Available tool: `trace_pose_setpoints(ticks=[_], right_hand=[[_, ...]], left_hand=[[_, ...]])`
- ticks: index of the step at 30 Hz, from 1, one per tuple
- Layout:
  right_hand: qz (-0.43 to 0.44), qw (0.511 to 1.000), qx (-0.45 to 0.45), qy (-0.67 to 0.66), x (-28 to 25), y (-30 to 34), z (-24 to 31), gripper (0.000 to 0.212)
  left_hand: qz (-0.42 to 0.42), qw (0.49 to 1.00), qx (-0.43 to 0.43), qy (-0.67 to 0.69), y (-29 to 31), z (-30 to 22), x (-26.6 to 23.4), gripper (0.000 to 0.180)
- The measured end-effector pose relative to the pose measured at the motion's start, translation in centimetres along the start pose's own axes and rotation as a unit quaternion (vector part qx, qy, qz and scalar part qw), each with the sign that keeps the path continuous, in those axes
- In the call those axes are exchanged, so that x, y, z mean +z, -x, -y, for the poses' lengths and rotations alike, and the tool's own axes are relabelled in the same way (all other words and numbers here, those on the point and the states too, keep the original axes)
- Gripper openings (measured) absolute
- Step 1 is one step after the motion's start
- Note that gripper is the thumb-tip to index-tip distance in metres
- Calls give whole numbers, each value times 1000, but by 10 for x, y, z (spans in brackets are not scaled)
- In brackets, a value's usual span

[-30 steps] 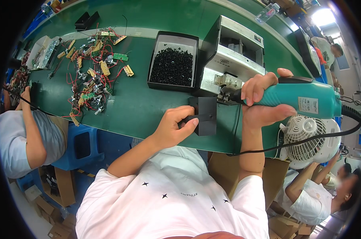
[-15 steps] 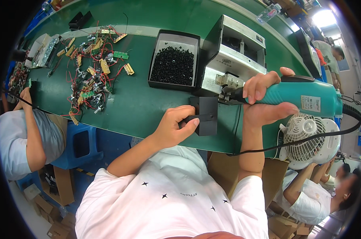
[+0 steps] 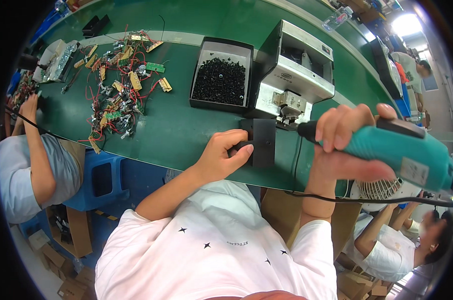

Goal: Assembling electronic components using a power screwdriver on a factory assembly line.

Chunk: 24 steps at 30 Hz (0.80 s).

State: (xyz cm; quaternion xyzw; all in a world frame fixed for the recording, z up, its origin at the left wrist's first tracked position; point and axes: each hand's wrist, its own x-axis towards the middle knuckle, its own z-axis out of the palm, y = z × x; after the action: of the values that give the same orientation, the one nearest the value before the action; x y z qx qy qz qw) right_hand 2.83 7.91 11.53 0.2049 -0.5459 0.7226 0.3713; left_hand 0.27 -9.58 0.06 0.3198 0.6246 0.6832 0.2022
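Closed around a black, box-like housing [image 3: 263,145], my left hand [image 3: 221,157] keeps it at the front part of the green bench. A small dark hole shows on its face. My right hand [image 3: 339,135] grips a teal electric screwdriver [image 3: 386,152] with a black nose, its body slightly blurred. The nose points left, just right of the front of a silver screw feeder [image 3: 309,82] and apart from it. Whether a screw sits on the bit is too small to tell. Behind the housing, a black-rimmed tray [image 3: 193,95] holds a heap of small black screws [image 3: 220,80].
Wired circuit boards [image 3: 119,90] lie in a tangle on the left of the bench. A white fan [image 3: 379,189] stands at the right, partly behind the screwdriver. A black cable [image 3: 336,201] crosses my right wrist. Co-workers sit to the left and right.
My right hand has drawn the screwdriver away from the screw feeder, to the right and nearer to me, and its rear end has dipped. My left hand and the housing have barely moved.
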Motion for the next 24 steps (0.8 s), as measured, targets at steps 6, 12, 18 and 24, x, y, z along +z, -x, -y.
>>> trace_pose_setpoints(ticks=[6, 12, 18, 24], right_hand=[[-66, 989, 24, 129, -10, 4, -17, 86], [-114, 975, 75, 176, -8, 3, -20, 97], [-121, 973, 90, 175, -8, 4, -23, 98], [-92, 981, 75, 151, -12, 5, -24, 89]], left_hand=[[-4, 1000, 3, -2, 0, -1, 0, 14], [4, 1000, 4, 1, 0, 2, -1, 13], [0, 1000, 3, 7, 0, 2, 0, 13], [-3, 1000, 4, -5, 0, 1, 0, 14]])
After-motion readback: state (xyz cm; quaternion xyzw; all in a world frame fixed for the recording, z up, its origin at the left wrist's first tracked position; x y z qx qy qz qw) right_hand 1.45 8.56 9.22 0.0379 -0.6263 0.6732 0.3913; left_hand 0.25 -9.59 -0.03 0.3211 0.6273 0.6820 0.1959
